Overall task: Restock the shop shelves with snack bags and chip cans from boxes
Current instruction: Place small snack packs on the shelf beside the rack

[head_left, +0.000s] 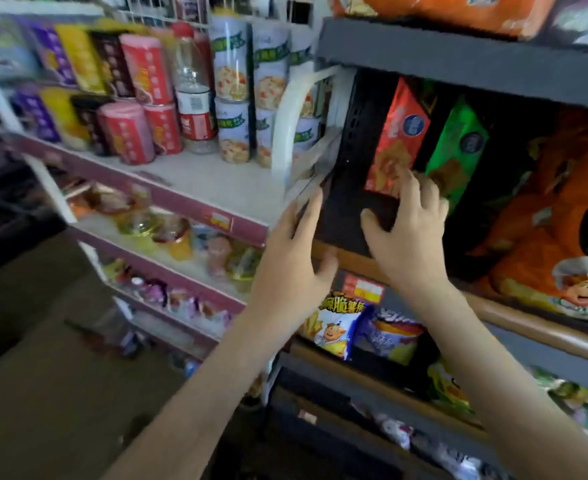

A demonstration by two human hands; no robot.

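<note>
A red snack bag (394,140) stands upright at the left end of the dark shelf (458,60), with a green bag (455,154) beside it on the right. My right hand (406,230) reaches into that shelf, fingers spread and fingertips touching the lower edge of the red and green bags. My left hand (296,268) is raised with straight fingers next to the shelf's black side post (354,133), holding nothing. A large orange snack bag (555,237) fills the right of the shelf.
To the left a white shelf unit (195,181) holds stacked cans (231,109), a water bottle (193,91) and cups lower down. Snack bags (337,327) lie on the dark shelf below. Brown floor (43,393) is at lower left.
</note>
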